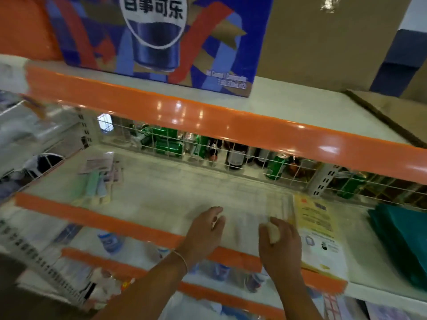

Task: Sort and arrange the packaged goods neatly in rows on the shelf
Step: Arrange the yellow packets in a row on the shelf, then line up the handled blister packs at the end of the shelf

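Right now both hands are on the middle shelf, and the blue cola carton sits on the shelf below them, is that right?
Not quite. The head view shows the blue cola carton on the shelf above the hands, not below. Both the left hand and the right hand are on the middle shelf.

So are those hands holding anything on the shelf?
Too blurred to be sure. Both the left hand and right hand rest on pale clear packets, fingers curled at their near edge.

Both hands rest on the white shelf [175, 190]: the left hand [204, 229] and right hand [280, 239] lie curled on blurred pale packets [251, 218]. Pastel packages [99, 181] lie far left, a yellow packet [317, 218] just right.
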`<state>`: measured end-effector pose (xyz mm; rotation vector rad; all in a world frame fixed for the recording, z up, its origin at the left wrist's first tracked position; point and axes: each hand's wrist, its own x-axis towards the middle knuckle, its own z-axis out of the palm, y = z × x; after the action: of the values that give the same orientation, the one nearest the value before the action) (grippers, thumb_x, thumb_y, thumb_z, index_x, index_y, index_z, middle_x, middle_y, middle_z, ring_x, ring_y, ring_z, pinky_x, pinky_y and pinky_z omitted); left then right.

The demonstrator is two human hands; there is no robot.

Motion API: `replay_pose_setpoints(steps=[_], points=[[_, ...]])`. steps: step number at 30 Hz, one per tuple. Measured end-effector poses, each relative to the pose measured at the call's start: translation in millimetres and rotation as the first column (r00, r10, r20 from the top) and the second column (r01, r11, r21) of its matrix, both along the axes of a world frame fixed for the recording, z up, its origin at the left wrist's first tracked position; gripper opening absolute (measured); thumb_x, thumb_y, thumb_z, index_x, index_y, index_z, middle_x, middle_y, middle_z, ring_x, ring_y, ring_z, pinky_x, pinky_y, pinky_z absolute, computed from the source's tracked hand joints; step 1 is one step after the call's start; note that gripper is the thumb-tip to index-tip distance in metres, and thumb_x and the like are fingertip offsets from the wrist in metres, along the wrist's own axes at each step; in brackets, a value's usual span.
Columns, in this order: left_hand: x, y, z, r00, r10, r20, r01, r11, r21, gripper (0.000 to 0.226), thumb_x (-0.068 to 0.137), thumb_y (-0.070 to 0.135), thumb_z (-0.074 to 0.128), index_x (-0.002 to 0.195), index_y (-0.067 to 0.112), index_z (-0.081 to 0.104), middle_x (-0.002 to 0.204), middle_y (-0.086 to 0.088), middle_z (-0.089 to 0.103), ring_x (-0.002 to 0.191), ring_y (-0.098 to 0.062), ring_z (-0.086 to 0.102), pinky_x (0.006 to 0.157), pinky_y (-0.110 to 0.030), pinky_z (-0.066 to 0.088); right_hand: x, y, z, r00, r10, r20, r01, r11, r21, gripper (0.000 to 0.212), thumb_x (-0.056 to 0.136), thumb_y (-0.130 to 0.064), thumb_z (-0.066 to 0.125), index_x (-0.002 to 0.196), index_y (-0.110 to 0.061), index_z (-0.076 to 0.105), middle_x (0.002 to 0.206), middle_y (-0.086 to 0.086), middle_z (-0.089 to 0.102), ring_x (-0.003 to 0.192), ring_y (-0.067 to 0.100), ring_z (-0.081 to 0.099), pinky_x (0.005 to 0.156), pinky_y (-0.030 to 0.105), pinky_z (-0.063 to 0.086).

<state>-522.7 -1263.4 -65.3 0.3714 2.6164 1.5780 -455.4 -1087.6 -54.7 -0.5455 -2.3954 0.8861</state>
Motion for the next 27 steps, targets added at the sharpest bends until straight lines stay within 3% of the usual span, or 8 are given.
replay_pose_setpoints(steps=[3, 6, 9, 11, 14, 17, 20, 27], points=[[-3.7, -63.9, -3.8, 0.999, 0.030, 0.011, -0.030, 1.000, 0.002, 0.033, 0.098, 0.026, 0.052, 0.129, 0.015, 0.056, 0.129, -0.001, 0.057, 0.107, -0.007, 0.055, 0.089, -0.014, 0.039, -10.9, -59.1, -4.4, 0.999, 0.042, -0.026, -0.042, 0.999, 0.001, 0.026, 0.082, -0.020, 0.075, 0.105, -0.007, 0.071, 0.106, 0.015, 0.068, 0.104, 0.035, 0.061, 0.091, 0.047, 0.051], [-7.7, -124.9, -10.7, 0.998, 0.068, 0.009, -0.068, 0.998, 0.004, 0.030, 0.098, 0.022, 0.051, 0.126, 0.014, 0.057, 0.128, -0.003, 0.056, 0.109, -0.015, 0.056, 0.091, -0.020, 0.043, -22.7, -114.6, -11.5, 0.995, 0.097, 0.028, -0.095, 0.993, -0.075, 0.026, 0.084, -0.022, 0.073, 0.107, -0.010, 0.070, 0.111, 0.012, 0.065, 0.108, 0.032, 0.059, 0.093, 0.051, 0.050], [-9.6, -178.4, -15.8, 0.987, 0.152, 0.053, -0.152, 0.988, -0.002, 0.025, 0.097, 0.019, 0.052, 0.120, 0.014, 0.059, 0.123, -0.006, 0.056, 0.101, -0.017, 0.060, 0.079, -0.013, 0.044, -32.0, -166.0, -15.1, 0.982, 0.168, 0.090, -0.156, 0.979, -0.131, 0.026, 0.086, -0.024, 0.070, 0.110, -0.013, 0.069, 0.116, 0.010, 0.062, 0.110, 0.028, 0.059, 0.093, 0.041, 0.051], [-7.0, -209.3, -16.8, 0.979, 0.199, 0.037, -0.199, 0.980, -0.010, 0.023, 0.097, 0.017, 0.052, 0.119, 0.013, 0.060, 0.116, -0.004, 0.058, 0.094, -0.018, 0.062, 0.079, -0.020, 0.048, -37.3, -195.0, -14.8, 0.969, 0.203, 0.138, -0.180, 0.970, -0.164, 0.026, 0.087, -0.025, 0.069, 0.111, -0.014, 0.069, 0.117, 0.007, 0.060, 0.108, 0.025, 0.060, 0.091, 0.034, 0.049], [-1.9, -246.8, -16.5, 0.976, 0.214, 0.037, -0.216, 0.975, 0.059, 0.018, 0.096, 0.008, 0.052, 0.110, 0.016, 0.060, 0.097, 0.005, 0.057, 0.085, -0.011, 0.056, 0.086, -0.032, 0.048, -44.5, -229.7, -11.7, 0.943, 0.269, 0.194, -0.232, 0.953, -0.193, 0.027, 0.089, -0.031, 0.066, 0.113, -0.018, 0.066, 0.115, 0.002, 0.055, 0.083, 0.010, 0.062, 0.083, 0.028, 0.044], [-1.7, -274.8, -17.1, 0.953, 0.302, -0.006, -0.301, 0.952, 0.049, 0.014, 0.097, 0.015, 0.053, 0.107, 0.017, 0.062, 0.090, 0.014, 0.057, 0.080, 0.001, 0.055, 0.073, -0.012, 0.045, -55.0, -253.0, -11.4, 0.923, 0.306, 0.235, -0.259, 0.943, -0.211, 0.030, 0.091, -0.036, 0.062, 0.118, -0.022, 0.063, 0.124, 0.002, 0.055, 0.082, 0.008, 0.060, 0.082, 0.026, 0.043], [-7.3, -296.2, -13.1, 0.923, 0.384, -0.008, -0.381, 0.917, 0.123, 0.010, 0.097, 0.019, 0.054, 0.102, 0.021, 0.062, 0.079, 0.011, 0.058, 0.068, -0.002, 0.055, 0.061, -0.009, 0.040, -72.3, -270.3, -12.5, 0.917, 0.326, 0.230, -0.281, 0.937, -0.208, 0.031, 0.091, -0.035, 0.063, 0.119, -0.021, 0.063, 0.126, 0.001, 0.057, 0.084, 0.007, 0.054, 0.084, 0.027, 0.045], [-43.7, -332.3, 3.5, 0.837, 0.546, -0.025, -0.537, 0.830, 0.154, 0.017, 0.097, 0.010, 0.052, 0.097, 0.026, 0.059, 0.072, 0.013, 0.054, 0.060, 0.005, 0.051, 0.056, -0.007, 0.036, -131.6, -304.5, -16.5, 0.887, 0.417, 0.195, -0.363, 0.894, -0.263, 0.033, 0.090, -0.033, 0.063, 0.121, -0.020, 0.063, 0.125, 0.002, 0.061, 0.093, 0.013, 0.056, 0.084, 0.026, 0.044]])
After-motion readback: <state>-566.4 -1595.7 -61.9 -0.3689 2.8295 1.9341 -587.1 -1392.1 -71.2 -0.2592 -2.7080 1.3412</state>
